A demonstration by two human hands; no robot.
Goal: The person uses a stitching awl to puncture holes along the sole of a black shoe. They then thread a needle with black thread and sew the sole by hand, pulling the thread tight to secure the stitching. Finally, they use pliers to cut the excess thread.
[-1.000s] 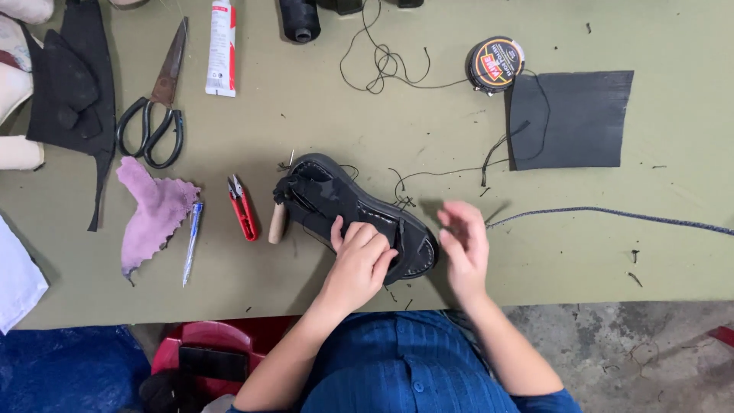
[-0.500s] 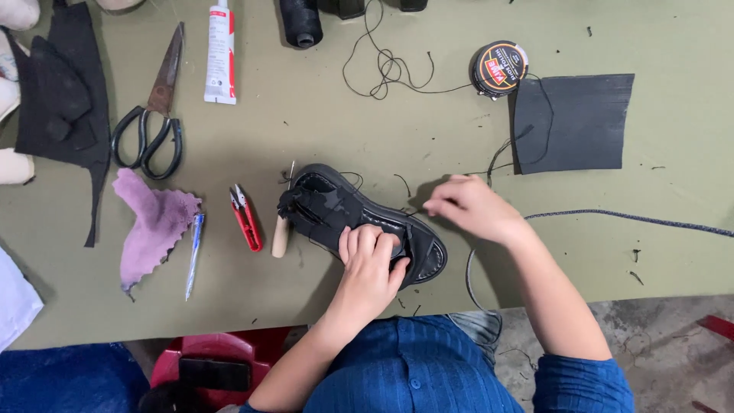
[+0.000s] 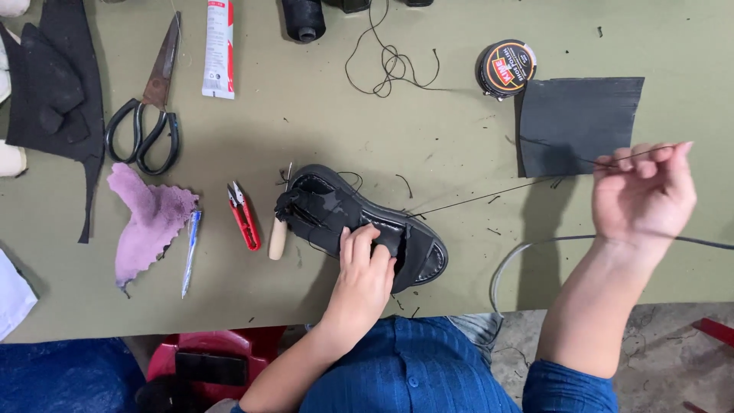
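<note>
Black and glossy, the sandal [image 3: 359, 226] lies slantwise on the olive counter [image 3: 428, 138], near its front edge. The left hand [image 3: 363, 275] presses down on the sandal's middle, fingers bent over the strap. The right hand [image 3: 642, 195] is raised well off to the right, fingertips pinched on a thin dark thread [image 3: 497, 195] that runs taut from the sandal up to the hand.

A wooden-handled awl [image 3: 279, 229] rests just beside the sandal's left end, with red snips [image 3: 245, 216] next to it. Further left lie a blue pen [image 3: 191, 252], a scrap of pink leather [image 3: 149, 222] and large black scissors [image 3: 149, 115]. A white glue tube [image 3: 219, 50] and a black thread spool [image 3: 303, 19] sit along the far edge, with loose thread [image 3: 390, 65] coiled nearby. A round polish tin [image 3: 505, 69] touches the corner of a dark square sheet [image 3: 577, 126], which lies behind the pulled thread. A grey cord [image 3: 535, 246] curves across the counter under the right wrist.
</note>
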